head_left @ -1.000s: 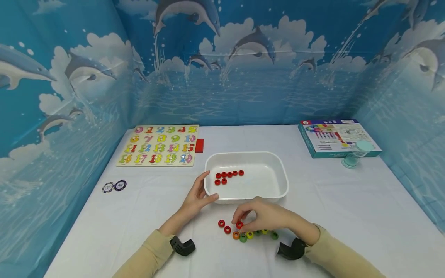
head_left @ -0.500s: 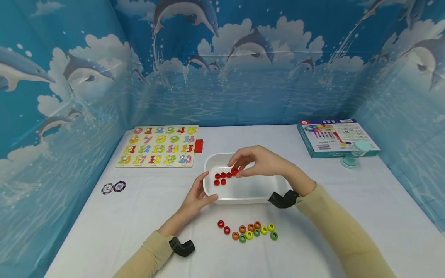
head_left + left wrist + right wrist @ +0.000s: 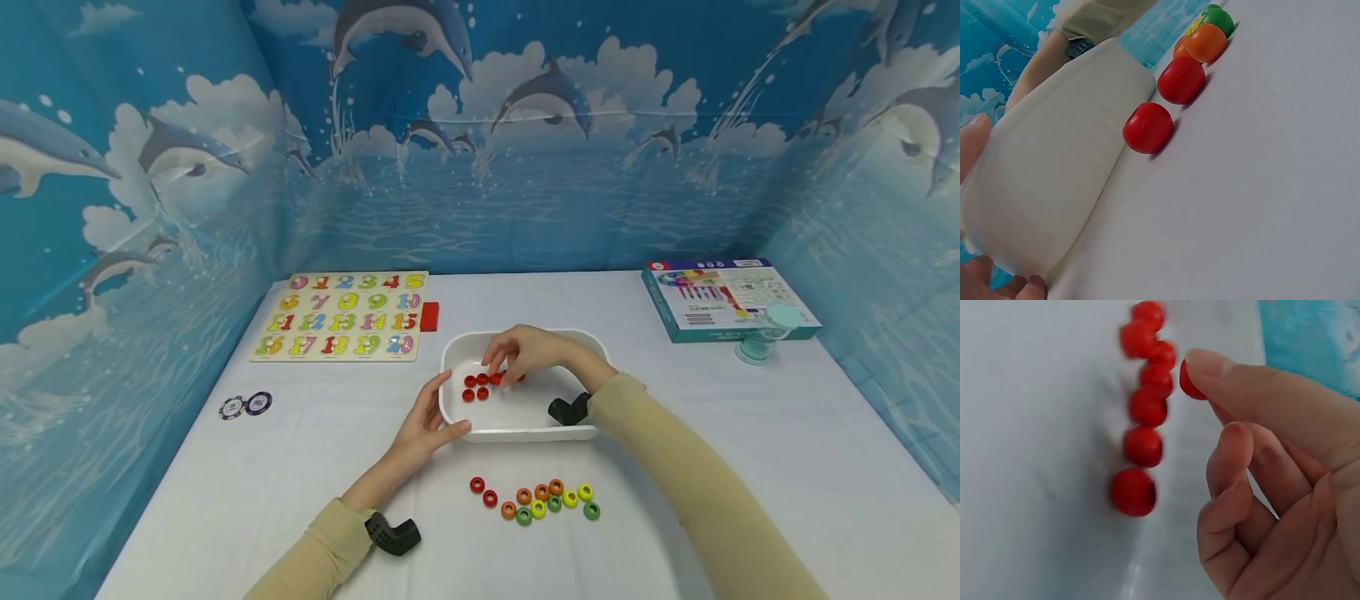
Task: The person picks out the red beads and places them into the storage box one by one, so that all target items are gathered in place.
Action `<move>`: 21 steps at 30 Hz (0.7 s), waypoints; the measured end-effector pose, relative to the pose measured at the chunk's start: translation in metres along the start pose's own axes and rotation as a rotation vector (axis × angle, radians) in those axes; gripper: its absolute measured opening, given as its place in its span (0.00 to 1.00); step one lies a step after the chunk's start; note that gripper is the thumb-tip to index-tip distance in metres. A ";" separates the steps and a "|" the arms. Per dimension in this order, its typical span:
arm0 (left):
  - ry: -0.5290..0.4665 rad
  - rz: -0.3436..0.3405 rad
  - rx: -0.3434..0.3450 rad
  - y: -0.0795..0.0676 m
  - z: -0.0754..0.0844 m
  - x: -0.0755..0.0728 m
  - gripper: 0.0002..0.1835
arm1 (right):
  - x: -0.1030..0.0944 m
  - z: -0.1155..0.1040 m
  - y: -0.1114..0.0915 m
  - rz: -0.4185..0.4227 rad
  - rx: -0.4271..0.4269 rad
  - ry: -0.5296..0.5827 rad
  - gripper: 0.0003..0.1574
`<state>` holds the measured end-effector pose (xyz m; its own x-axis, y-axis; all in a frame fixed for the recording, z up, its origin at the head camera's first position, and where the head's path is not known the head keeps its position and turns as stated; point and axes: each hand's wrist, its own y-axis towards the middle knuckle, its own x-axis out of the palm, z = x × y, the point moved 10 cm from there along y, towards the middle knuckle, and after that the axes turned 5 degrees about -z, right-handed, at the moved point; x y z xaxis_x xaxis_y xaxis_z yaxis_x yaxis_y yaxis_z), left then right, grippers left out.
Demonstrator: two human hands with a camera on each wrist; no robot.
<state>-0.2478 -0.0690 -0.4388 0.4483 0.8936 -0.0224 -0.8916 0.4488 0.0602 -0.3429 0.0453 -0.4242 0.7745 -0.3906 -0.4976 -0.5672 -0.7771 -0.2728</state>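
A white plastic tray [image 3: 555, 408] stands mid-table with several red beads [image 3: 469, 395] in its left half. My left hand [image 3: 422, 427] grips the tray's left end, thumb at the front corner and fingers along the side. Inside the tray, my right hand [image 3: 528, 350] pinches one red bead [image 3: 1190, 382] between thumb and forefinger. It hovers beside the line of red beads [image 3: 1142, 446] in the right wrist view; the head view partly hides them behind the fingers. In front of the tray lie two red beads [image 3: 1149, 128] and several orange, yellow and green beads [image 3: 554, 503].
A number puzzle board [image 3: 341, 317] lies at the back left beside a red block [image 3: 429, 317]. Two poker chips [image 3: 246, 405] are at the left. A boxed game [image 3: 727, 296] and a pale green sand timer [image 3: 767, 333] occupy the back right. Dolphin-print curtains [image 3: 480, 208] enclose the table.
From the beads in front, my right hand has carried a red bead up into the tray, then shifted slightly lower over the row. My left hand stays on the tray.
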 end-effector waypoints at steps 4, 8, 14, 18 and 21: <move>-0.004 -0.001 0.004 0.000 0.000 0.000 0.44 | 0.008 0.010 0.006 -0.026 0.030 -0.075 0.22; -0.007 -0.004 0.008 0.000 0.000 0.001 0.43 | 0.016 0.013 0.009 -0.053 0.040 -0.124 0.19; -0.004 -0.007 0.008 0.000 0.000 0.001 0.43 | 0.012 0.008 0.007 -0.039 0.034 -0.095 0.21; -0.002 -0.014 0.015 0.000 0.001 0.002 0.44 | -0.006 -0.021 -0.008 0.019 -0.078 -0.057 0.23; -0.002 -0.016 0.021 0.000 0.002 0.002 0.43 | -0.018 -0.053 -0.028 0.070 -0.179 -0.067 0.22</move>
<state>-0.2465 -0.0677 -0.4368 0.4624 0.8864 -0.0213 -0.8829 0.4626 0.0807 -0.3257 0.0477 -0.3640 0.7112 -0.4173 -0.5657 -0.5552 -0.8271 -0.0879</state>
